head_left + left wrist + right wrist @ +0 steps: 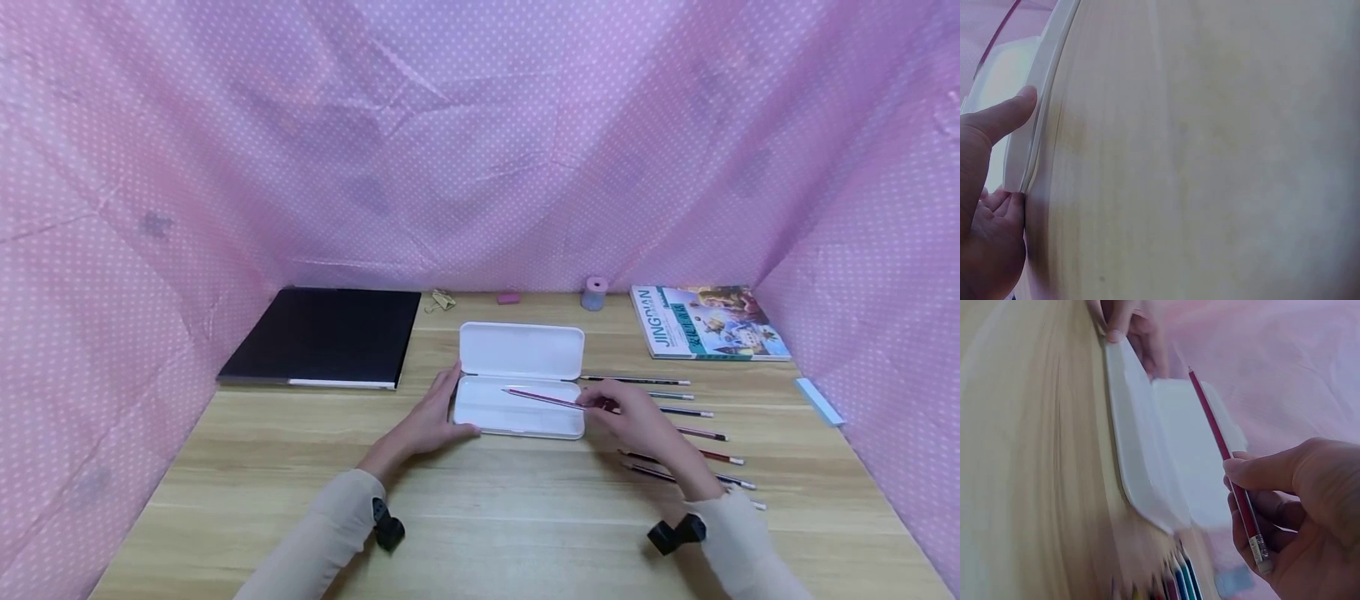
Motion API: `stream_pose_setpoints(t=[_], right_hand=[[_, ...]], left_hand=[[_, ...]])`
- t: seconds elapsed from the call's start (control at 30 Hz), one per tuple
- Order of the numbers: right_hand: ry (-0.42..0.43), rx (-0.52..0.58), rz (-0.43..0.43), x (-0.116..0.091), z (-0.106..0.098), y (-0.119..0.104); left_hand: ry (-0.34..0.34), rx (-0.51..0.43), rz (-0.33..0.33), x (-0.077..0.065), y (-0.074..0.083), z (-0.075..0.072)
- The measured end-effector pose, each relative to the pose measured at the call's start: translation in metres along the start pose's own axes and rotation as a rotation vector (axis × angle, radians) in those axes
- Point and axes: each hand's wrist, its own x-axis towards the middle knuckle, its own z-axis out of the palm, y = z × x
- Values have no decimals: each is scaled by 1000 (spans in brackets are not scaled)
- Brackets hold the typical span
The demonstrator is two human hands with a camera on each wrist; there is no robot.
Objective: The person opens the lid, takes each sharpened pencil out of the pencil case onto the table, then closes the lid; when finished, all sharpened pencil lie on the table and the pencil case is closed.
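Observation:
A white pencil case (517, 423) lies with its lid (521, 350) raised at the back. My left hand (431, 417) grips the case's left end, thumb at the front rim and fingers along the side; in the left wrist view the thumb (1013, 115) lies over the rim. Over the right part of the case, my right hand (626, 412) pinches a dark red pencil (1210, 422) between thumb and fingers. Its sharpened tip points left over the tray, and its white eraser end is near the palm in the right wrist view.
Several pencils (701, 433) lie in a row at the right, partly under my right forearm. Farther back are a black folder (322, 337), a gold binder clip (442, 300), a pink eraser (508, 298), a small roll (594, 293) and a book (708, 323). A light blue strip (819, 402) lies far right.

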Motion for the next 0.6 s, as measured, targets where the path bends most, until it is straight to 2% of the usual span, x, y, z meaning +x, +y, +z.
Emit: stream_pose_setpoints(t=[0.2, 0.47, 0.6], right_hand=[[28, -46, 60, -36, -15, 17], [207, -111, 30, -88, -21, 30], [236, -129, 31, -113, -21, 36]], left_hand=[[14, 2, 9, -1, 0, 0], [20, -10, 17, -1, -1, 1], [17, -9, 19, 0, 0, 0]])
